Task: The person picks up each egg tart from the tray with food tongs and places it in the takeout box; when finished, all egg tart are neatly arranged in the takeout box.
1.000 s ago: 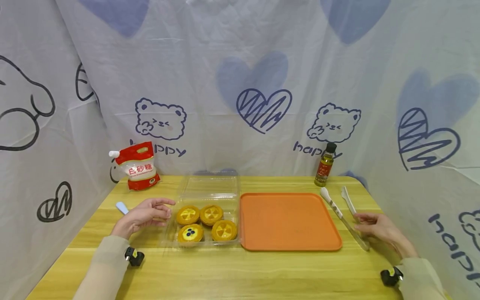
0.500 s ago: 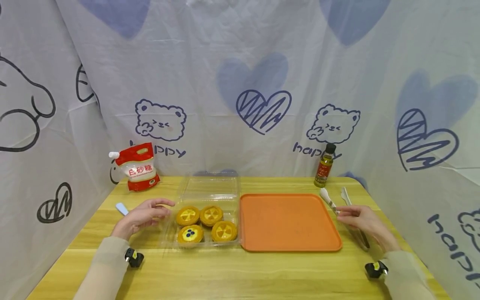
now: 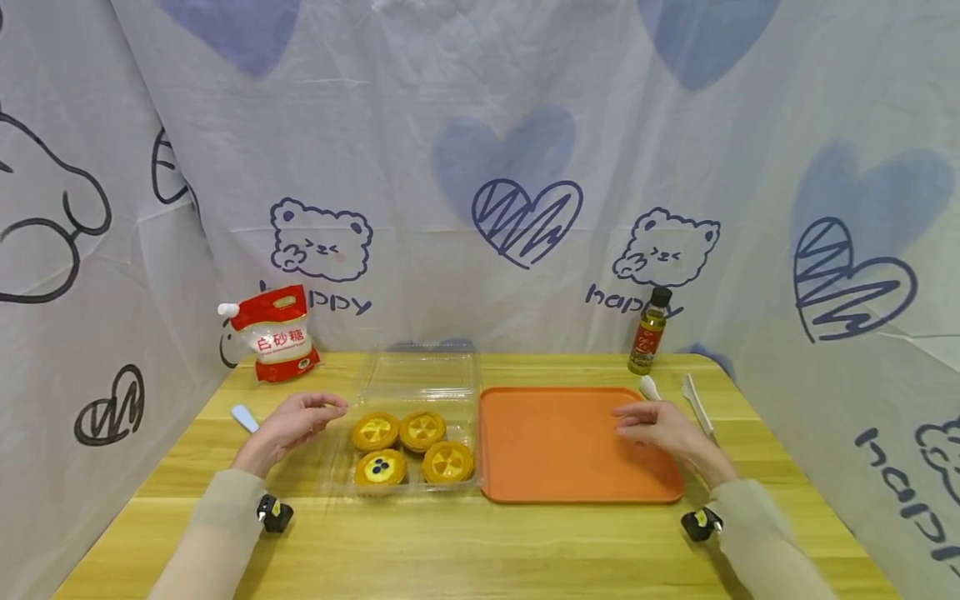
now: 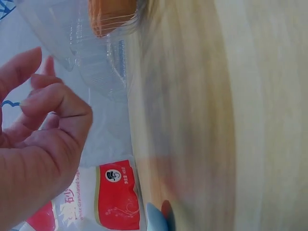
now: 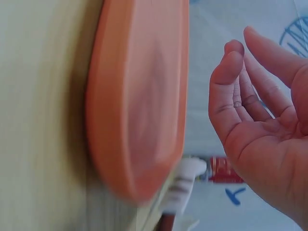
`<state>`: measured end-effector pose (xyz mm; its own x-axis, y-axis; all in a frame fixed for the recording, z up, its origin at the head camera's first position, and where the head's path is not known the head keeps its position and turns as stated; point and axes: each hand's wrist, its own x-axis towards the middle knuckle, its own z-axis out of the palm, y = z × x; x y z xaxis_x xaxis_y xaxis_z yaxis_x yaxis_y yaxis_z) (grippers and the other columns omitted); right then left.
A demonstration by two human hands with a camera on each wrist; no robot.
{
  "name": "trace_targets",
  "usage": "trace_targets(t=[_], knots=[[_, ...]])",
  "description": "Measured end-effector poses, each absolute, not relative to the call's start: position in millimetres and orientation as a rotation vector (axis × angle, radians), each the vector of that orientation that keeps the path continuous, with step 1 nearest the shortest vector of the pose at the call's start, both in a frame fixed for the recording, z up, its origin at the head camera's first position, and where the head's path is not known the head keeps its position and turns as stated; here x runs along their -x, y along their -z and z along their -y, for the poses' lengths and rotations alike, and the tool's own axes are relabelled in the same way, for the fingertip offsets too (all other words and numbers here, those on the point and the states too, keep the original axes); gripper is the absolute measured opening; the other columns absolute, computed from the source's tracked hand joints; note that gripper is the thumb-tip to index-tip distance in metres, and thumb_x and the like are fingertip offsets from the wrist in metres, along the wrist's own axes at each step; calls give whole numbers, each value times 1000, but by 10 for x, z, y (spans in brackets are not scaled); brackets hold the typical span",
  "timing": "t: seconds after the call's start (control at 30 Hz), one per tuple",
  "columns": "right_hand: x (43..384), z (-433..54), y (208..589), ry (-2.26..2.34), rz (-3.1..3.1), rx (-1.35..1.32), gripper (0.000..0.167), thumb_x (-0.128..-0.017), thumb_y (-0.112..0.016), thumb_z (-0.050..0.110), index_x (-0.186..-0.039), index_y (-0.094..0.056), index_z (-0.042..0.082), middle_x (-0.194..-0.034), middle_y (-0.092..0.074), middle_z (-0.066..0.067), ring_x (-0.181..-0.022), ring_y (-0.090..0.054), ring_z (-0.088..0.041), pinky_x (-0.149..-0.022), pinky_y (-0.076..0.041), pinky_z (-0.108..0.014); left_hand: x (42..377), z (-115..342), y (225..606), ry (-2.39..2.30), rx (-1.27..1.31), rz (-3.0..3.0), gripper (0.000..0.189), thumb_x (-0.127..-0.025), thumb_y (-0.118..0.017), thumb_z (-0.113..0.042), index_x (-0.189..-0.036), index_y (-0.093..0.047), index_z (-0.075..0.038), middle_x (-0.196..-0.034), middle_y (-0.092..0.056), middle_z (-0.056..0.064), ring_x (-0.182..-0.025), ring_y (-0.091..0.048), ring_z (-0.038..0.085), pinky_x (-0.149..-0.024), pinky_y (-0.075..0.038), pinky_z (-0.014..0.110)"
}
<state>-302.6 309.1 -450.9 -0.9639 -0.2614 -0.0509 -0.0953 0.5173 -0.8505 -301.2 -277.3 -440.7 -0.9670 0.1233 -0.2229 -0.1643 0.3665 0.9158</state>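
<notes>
In the head view my left hand (image 3: 291,427) hovers just left of a clear plastic box (image 3: 341,467), fingers loosely bent around nothing. Inside the box sit several egg tarts (image 3: 448,462); the front left one carries dark berries. Its see-through lid (image 3: 420,372) stands raised at the back. Over the right part of an orange tray (image 3: 555,450) my right hand (image 3: 663,429) is held in the air, thumb and fingers apart with nothing between them. The right wrist view shows the tray (image 5: 139,110) below that hand (image 5: 264,110).
A red and white sugar bag (image 3: 283,337) stands at the back left, an oil bottle (image 3: 648,333) at the back right. A pale blue handle (image 3: 243,417) lies beside my left hand. Two white-handled utensils (image 3: 699,404) lie right of the tray, partly behind my right arm.
My right hand has moved left, from beside the white-handled utensils to above the tray, holding nothing. My left hand has hardly moved.
</notes>
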Motion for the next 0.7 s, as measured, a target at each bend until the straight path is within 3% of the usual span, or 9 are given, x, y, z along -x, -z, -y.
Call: trace_targets(t=[0.27, 0.43, 0.7], knots=[[3133, -2790, 4537, 1445, -2538, 363, 43, -90, -71, 17, -127, -62, -4, -113, -69, -21, -90, -65, -18, -72, -57, -31, 3046, 2741, 4435, -1756, 57, -2445, 44, -100, -56, -27, -129, -53, 6, -65, -47, -8, -50, -36, 5, -47, -32, 22], [3141, -2550, 4516, 1456, -2522, 395, 39, -90, -71, 16, -124, -64, -3, -110, -71, -20, -86, -66, -19, -71, -58, -32, 3070, 2673, 4422, -1919, 66, -2531, 39, -98, -61, -31, -119, -60, 2, -62, -49, -9, -50, -37, 3, -44, -33, 20], [3110, -2179, 4377, 1474, -2423, 513, 43, -93, -67, 20, -129, -60, -3, -122, -65, -24, -102, -66, -39, -84, -57, -49, 3100, 2594, 4405, -1992, 37, -2753, 36, -96, -63, -30, -113, -65, 1, -58, -48, -8, -49, -37, 8, -42, -32, 25]])
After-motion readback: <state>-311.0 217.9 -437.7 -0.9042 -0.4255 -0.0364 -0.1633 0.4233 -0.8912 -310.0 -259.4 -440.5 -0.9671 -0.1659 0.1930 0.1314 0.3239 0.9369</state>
